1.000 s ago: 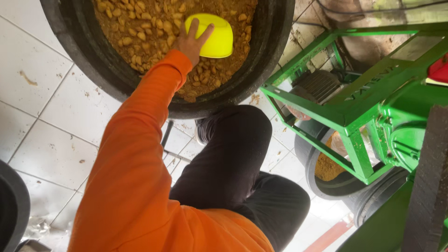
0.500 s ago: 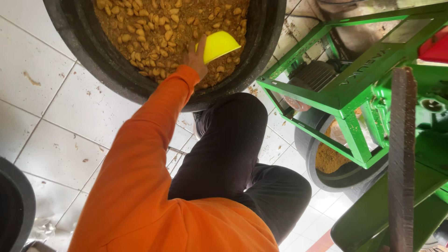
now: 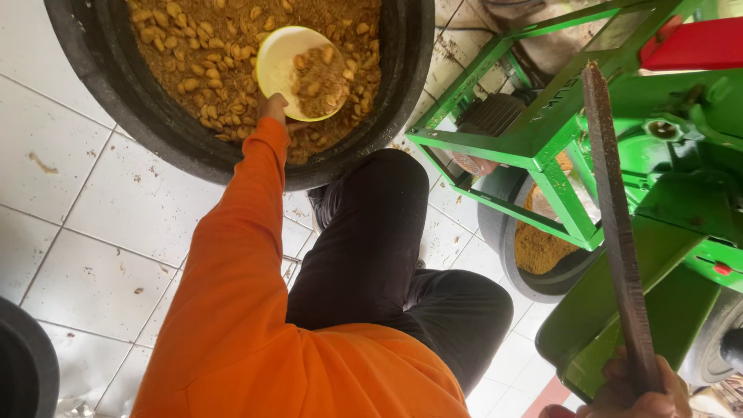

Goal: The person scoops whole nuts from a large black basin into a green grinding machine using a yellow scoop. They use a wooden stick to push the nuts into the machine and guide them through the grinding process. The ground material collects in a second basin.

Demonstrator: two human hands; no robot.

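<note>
Yellow bowl (image 3: 302, 71), tilted edge-on half a second ago, now sits mouth-up and loaded, clasped by left hand (image 3: 272, 107) above black tub (image 3: 116, 93). Scoop judged complete. Right hand (image 3: 642, 391) grips wooden stick (image 3: 615, 224).

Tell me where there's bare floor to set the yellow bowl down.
Bare white tiles lie left of the orange sleeve, between the big black tub and a dark container at lower left. It is crowded between the tub and the green machine.

Green machine frame (image 3: 534, 147) — white floor tiles (image 3: 101, 224).
</note>
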